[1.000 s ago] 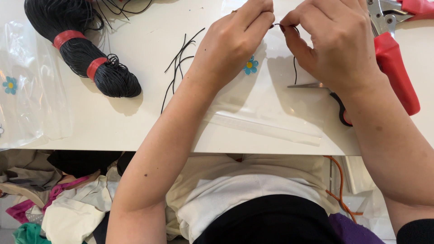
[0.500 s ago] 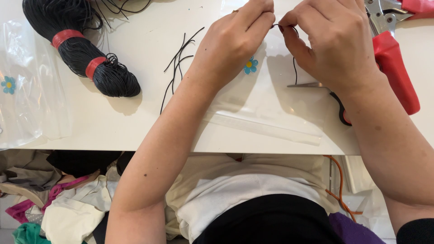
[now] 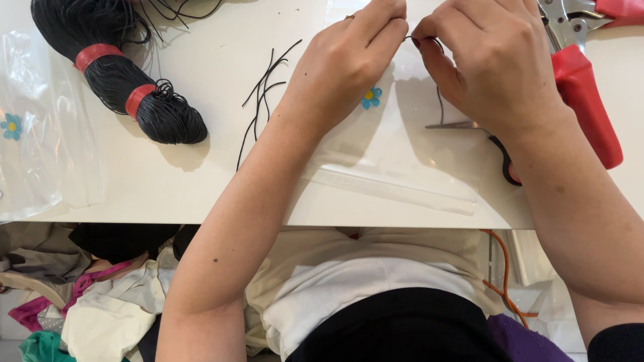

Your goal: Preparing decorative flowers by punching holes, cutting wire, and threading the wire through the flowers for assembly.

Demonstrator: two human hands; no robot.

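Observation:
My left hand (image 3: 345, 64) and my right hand (image 3: 490, 64) meet at the far edge of the white table (image 3: 201, 181), fingertips pinched on a thin black cord (image 3: 439, 100). The cord loops between the fingertips and one end hangs down below my right hand. Under both hands lies a clear plastic bag (image 3: 396, 161). A small blue flower bead with a yellow centre (image 3: 370, 98) rests on it, just below my left hand.
A black cord skein with two red bands (image 3: 121, 84) lies at the left. Several cut cord pieces (image 3: 265, 94) lie beside it. Scissors (image 3: 493, 144) and red-handled pliers (image 3: 583, 87) sit at the right. Another clear bag with a blue flower (image 3: 40, 134) lies far left.
The hanging cord end has shifted slightly. Both hands stay pinched together in about the same place.

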